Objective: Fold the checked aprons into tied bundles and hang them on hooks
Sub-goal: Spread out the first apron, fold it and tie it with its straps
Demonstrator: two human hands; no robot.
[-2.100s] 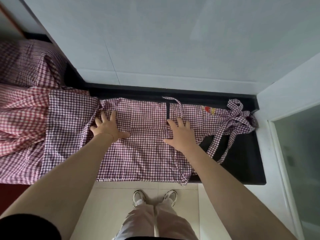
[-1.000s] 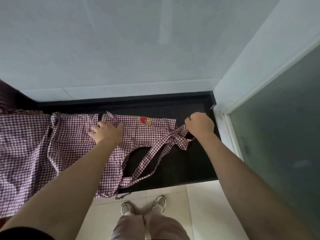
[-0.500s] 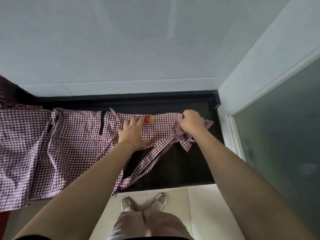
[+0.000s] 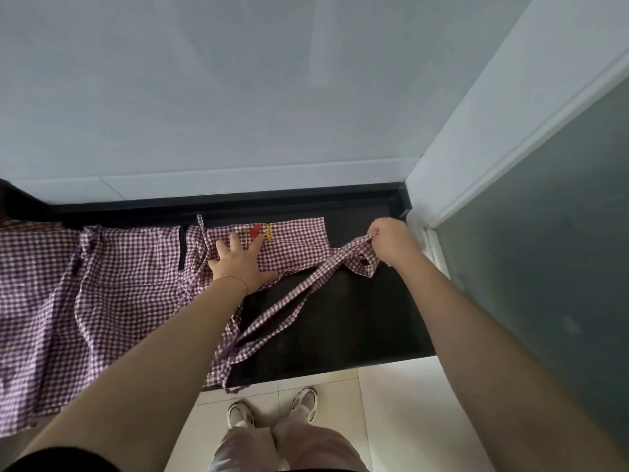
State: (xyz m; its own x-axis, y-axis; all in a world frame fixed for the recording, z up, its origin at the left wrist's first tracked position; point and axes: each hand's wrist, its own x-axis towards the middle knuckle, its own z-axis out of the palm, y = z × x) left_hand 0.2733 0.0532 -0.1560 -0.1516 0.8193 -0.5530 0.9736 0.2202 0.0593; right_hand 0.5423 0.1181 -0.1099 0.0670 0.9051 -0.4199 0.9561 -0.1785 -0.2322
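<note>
A purple-and-white checked apron [image 4: 129, 284] lies spread flat on a black counter [image 4: 357, 318]. Its bib, with a red and yellow emblem [image 4: 258, 231], points right. My left hand [image 4: 240, 264] presses flat on the bib with fingers spread. My right hand [image 4: 391, 245] pinches the apron's neck strap [image 4: 343, 257] and holds it stretched out toward the right end of the counter. Two strap lengths [image 4: 282, 308] run diagonally from that hand back to the apron's front edge, where a tie dangles over the counter's lip.
More checked cloth [image 4: 23, 301] lies at the far left of the counter. A pale wall stands behind the counter, and a white frame with a frosted glass panel [image 4: 544, 250] closes off the right. Below are floor tiles and my shoes [image 4: 272, 408].
My right hand has drawn the neck strap out to the right, away from the bib, which now lies flat. My left hand stays pressed on the bib.
</note>
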